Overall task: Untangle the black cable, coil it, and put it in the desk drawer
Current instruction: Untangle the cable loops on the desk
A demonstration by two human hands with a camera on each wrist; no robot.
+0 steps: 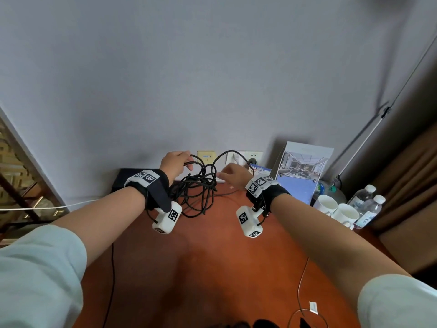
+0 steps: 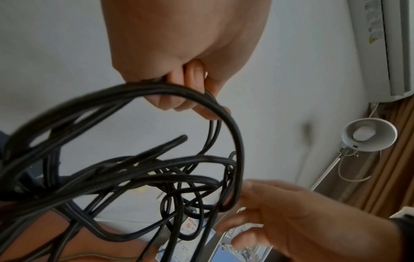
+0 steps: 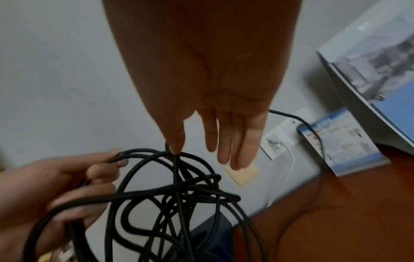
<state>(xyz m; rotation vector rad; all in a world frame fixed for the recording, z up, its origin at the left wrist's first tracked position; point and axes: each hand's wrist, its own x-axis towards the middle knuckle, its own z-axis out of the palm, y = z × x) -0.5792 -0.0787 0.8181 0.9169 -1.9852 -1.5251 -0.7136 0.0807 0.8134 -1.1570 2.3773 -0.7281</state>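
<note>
The black cable (image 1: 199,185) is a loose tangle of loops lifted off the back of the red-brown desk (image 1: 212,261), near the wall. My left hand (image 1: 185,162) grips several strands at the tangle's upper left, its fingers curled round them (image 2: 190,99). My right hand (image 1: 222,175) reaches in from the right with straight fingers. In the right wrist view its thumb tip (image 3: 175,150) touches the top of the loops (image 3: 179,195). One strand arcs up past the right hand toward the wall sockets (image 1: 236,153). No drawer is in view.
Two white mugs (image 1: 328,204) and water bottles (image 1: 365,197) stand at the back right beside an upright brochure folder (image 1: 302,169). A black box (image 1: 127,178) sits at the back left. A thin wire (image 1: 303,275) trails over the desk's near right. A desk lamp (image 2: 369,134) rises on the right.
</note>
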